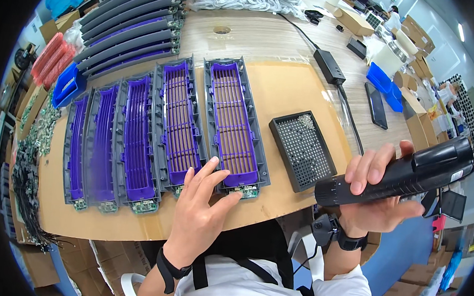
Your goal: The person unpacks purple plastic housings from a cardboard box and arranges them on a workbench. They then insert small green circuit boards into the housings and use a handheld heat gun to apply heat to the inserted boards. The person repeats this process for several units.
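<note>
In my right hand is a black electric screwdriver, its thick barrel lying across the palm and its ribbed collar pointing left. The fingers wrap over its top while the thumb sticks out underneath. My left hand has its fingers stretched out over the near ends of two grey-framed panels with purple grilles. Its thumb lies by the green circuit board of the rightmost panel; the other fingertips reach the gap beside the neighbouring panel. Between the hands, a black tray holds small screws in its far corner.
Several more grille panels stand in a row to the left on the cardboard sheet. Behind them are stacked grey covers. A power adapter with cable, a phone and blue bins lie right. Black wires hang left.
</note>
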Motion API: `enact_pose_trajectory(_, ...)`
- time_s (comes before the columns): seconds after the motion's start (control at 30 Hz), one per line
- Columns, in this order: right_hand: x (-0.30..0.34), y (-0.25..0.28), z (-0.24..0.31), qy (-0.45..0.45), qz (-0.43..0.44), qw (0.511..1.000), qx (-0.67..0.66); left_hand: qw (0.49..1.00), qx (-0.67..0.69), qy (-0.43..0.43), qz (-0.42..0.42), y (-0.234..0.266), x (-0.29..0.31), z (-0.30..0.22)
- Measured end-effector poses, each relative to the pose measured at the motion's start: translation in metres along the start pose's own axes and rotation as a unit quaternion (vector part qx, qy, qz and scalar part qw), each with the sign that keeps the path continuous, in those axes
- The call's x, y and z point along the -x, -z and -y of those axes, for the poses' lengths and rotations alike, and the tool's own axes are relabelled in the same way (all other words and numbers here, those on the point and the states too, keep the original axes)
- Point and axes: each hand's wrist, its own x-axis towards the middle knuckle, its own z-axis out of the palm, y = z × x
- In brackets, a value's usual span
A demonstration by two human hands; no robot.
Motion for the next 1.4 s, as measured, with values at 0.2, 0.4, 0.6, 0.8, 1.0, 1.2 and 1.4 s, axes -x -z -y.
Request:
enact_pose_trajectory(0.2,-0.002,-0.009,-0.003,-0.042,-0.048,0.996,-0.068,1.0,0.002,0.021,0.004,0.003,0.0,-0.004)
enact_pose_trajectory(0.4,0.007,0.009,-0.006,-0.014,0.012,0.998,-0.066,0.999,-0.016,0.033,-0.009,-0.004,0.001,-0.005)
enact_pose_trajectory(0.6,0.011,0.01,-0.007,0.004,0.013,0.999,-0.041,0.998,-0.047,-0.018,-0.034,-0.001,0.004,-0.007)
enact_pose_trajectory(0.8,0.013,0.011,-0.006,-0.002,-0.007,1.0,-0.029,0.995,-0.067,-0.063,-0.037,-0.002,0.005,-0.005)
enact_pose_trajectory(1.0,0.013,0.005,-0.002,-0.017,-0.031,0.999,0.009,0.999,-0.05,-0.009,-0.005,-0.002,0.002,-0.007)
enact_pose_trajectory(1.2,0.007,0.006,0.0,-0.019,-0.018,0.999,0.026,0.999,-0.034,0.01,0.026,-0.001,0.0,-0.005)
enact_pose_trajectory(1.4,0.007,0.009,0.003,-0.007,-0.036,0.999,-0.01,1.0,-0.01,0.028,0.009,-0.005,0.001,-0.006)
